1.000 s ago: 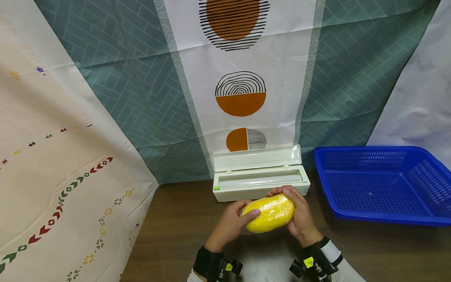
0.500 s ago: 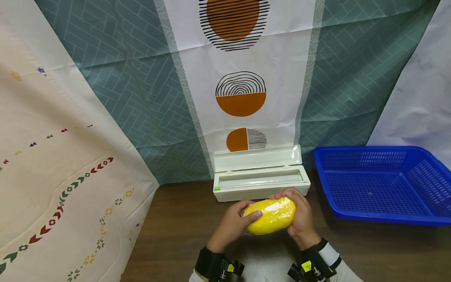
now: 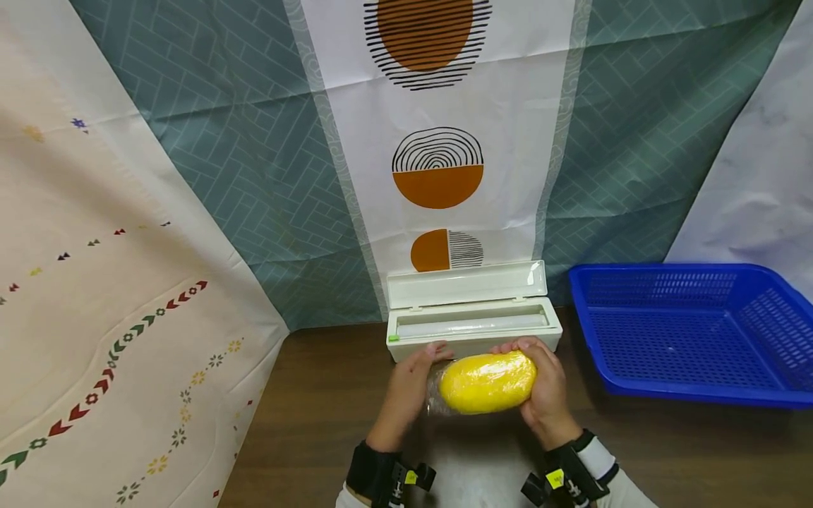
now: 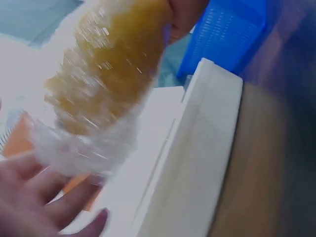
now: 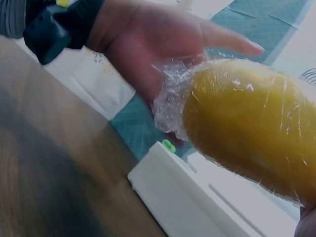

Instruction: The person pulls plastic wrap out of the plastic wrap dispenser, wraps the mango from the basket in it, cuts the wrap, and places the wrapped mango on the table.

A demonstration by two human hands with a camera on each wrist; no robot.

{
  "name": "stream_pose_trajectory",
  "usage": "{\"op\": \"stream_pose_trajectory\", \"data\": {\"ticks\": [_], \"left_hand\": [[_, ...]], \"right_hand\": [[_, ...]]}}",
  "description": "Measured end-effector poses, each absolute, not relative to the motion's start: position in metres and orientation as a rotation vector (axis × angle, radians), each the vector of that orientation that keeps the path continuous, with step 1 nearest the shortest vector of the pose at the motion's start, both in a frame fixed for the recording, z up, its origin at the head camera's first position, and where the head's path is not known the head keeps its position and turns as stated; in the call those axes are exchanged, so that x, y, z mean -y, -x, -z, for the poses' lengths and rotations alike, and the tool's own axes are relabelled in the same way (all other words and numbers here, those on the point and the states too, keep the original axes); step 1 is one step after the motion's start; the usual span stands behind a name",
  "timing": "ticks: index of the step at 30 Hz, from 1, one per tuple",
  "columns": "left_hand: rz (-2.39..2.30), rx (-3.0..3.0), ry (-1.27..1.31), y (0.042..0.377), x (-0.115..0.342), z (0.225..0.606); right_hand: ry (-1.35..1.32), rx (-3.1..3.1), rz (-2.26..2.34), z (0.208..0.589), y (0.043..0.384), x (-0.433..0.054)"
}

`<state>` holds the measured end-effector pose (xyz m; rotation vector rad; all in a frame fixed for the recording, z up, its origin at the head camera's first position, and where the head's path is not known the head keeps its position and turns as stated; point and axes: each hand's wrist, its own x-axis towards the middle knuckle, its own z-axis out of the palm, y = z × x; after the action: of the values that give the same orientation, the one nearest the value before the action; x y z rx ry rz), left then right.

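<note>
A smooth yellow oval thing (image 3: 488, 384), fruit-like in shape, is wrapped in clear cling film and held up over the table. My right hand (image 3: 547, 391) grips its right end, fingers behind it. From the left end sticks out a loose, crumpled tail of film (image 4: 84, 150). Beside that tail is my left hand (image 3: 409, 388), its fingers extended and thumb apart; the right wrist view shows its palm facing the film. Just behind both hands stands a white cling film dispenser (image 3: 470, 344), lid raised, with a film roll (image 3: 473, 325) inside.
A blue perforated plastic basket (image 3: 692, 397) stands right of the dispenser. The brown wooden table (image 3: 305, 423) ends at the back against hanging patterned cloths (image 3: 254, 176). A small green slider (image 3: 394, 338) sits at the dispenser's left front corner.
My left hand has let go of the yellow thing's left end and straightened its fingers, moving slightly left. The film tail now shows there. The right hand keeps its grip.
</note>
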<state>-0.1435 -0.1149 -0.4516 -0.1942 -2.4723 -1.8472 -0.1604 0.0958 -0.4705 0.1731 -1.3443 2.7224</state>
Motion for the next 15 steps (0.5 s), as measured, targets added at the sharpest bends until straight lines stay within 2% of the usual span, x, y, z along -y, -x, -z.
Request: {"op": "stream_pose_trajectory", "data": {"ticks": [3,7,15], "left_hand": [[1.753,2.323,0.165,0.134,0.109,0.443],[1.541,2.304,0.332,0.120,0.091,0.436],[1.147,2.329,0.505,0.120,0.069,0.451]], "right_hand": [[-0.143,1.339,-2.696,0.470,0.161,-0.096],[-0.154,1.372,-2.669,0.469,0.159,-0.095],[-0.254,1.344,-2.664,0.461,0.151,-0.091]]}}
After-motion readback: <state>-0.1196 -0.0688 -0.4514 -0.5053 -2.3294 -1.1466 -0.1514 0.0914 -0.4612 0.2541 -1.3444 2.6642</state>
